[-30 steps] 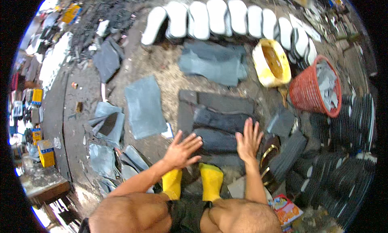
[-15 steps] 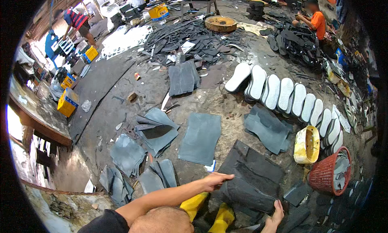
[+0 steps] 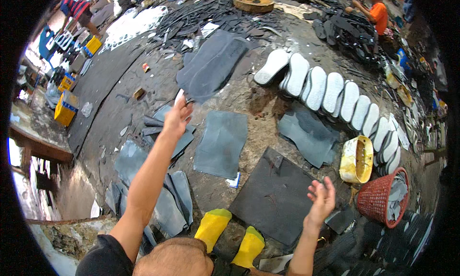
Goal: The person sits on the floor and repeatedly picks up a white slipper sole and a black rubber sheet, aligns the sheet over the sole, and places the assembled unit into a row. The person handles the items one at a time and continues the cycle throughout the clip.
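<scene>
My left hand (image 3: 177, 117) is stretched forward, fingers extended and holding nothing. Just beyond its fingertips is a blurred dark rubber sheet (image 3: 213, 67), apart from the hand; I cannot tell whether it touches the ground. Open and raised, my right hand (image 3: 322, 199) hovers by the right corner of a flat black square sheet (image 3: 273, 194) lying in front of my feet. A blue-grey rectangular sheet stack (image 3: 220, 144) lies between the black square and my left hand. More grey sheets (image 3: 143, 163) lie under and beside my left forearm.
Beyond a wavy-edged grey sheet pile (image 3: 309, 137) runs a row of white soles (image 3: 316, 86). A yellow tub (image 3: 356, 158) and a red basket (image 3: 383, 197) of scraps stand at right. Dark offcuts cover the far floor. One person (image 3: 378, 15) sits far right; another (image 3: 76, 10) bends far left.
Both hands held a dark sheet over the black square; they have let go. That sheet is now far forward. My left hand has swung forward and left, my right hand up.
</scene>
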A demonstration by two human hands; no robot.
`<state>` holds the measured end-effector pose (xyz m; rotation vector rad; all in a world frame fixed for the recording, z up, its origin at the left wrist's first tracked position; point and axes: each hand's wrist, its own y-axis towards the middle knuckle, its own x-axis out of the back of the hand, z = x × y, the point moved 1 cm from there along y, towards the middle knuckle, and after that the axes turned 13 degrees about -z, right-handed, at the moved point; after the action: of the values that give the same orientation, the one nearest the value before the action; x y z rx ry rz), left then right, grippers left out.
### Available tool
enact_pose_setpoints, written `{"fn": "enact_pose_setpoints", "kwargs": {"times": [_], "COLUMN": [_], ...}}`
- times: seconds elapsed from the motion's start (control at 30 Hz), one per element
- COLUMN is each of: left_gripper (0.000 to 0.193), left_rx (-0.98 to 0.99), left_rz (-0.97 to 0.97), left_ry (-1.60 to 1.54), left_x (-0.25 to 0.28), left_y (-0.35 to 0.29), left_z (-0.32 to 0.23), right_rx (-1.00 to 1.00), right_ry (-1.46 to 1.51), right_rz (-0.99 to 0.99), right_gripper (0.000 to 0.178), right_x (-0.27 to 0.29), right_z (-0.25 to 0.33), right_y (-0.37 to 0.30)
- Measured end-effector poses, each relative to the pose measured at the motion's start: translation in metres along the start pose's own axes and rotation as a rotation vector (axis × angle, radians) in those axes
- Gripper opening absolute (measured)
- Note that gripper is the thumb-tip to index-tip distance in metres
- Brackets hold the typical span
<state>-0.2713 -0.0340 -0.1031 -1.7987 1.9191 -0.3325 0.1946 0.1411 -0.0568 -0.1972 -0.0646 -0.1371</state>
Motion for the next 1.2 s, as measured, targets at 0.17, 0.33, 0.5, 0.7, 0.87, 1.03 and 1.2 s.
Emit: {"fn": "enact_pose_setpoints", "kwargs": {"times": [0.17,0.33,0.5,0.7,0.87,1.03,1.2], "left_gripper": [0.062,0.049,0.041,0.046,0.050,0.043,0.039], "left_rx": [-0.645,-1.001,0.067,0.513,0.560,0.468,0.413], "left_rz": [-0.177,-0.173,-0.001,0.144,0.122,0.213,0.157], "left_ry": [1.304,1.153,0.315,-0.015,-0.113,-0.144,-0.059], "left_x": [0.104,0.112,0.087,0.091,0.089,0.083,0.076], "left_y": [-0.027,-0.069,-0.073,-0.073,-0.074,-0.075,-0.076], "left_z": [0.141,0.181,0.142,0.117,0.120,0.121,0.115], "right_rx": [0.151,0.553,0.533,0.373,0.388,0.231,0.126], "right_ry": [-0.309,-0.466,-0.266,-0.232,-0.181,-0.125,-0.108], "right_rz": [0.312,0.905,0.959,0.862,0.945,0.924,0.941], "right_gripper": [0.024,0.024,0.030,0.037,0.035,0.026,0.024], "right_x": [-0.061,-0.156,-0.223,-0.240,-0.237,-0.234,-0.231], "right_z": [-0.083,-0.119,-0.126,-0.111,-0.099,-0.092,-0.087], "right_y": [-0.050,-0.098,-0.123,-0.119,-0.115,-0.113,-0.109]}}
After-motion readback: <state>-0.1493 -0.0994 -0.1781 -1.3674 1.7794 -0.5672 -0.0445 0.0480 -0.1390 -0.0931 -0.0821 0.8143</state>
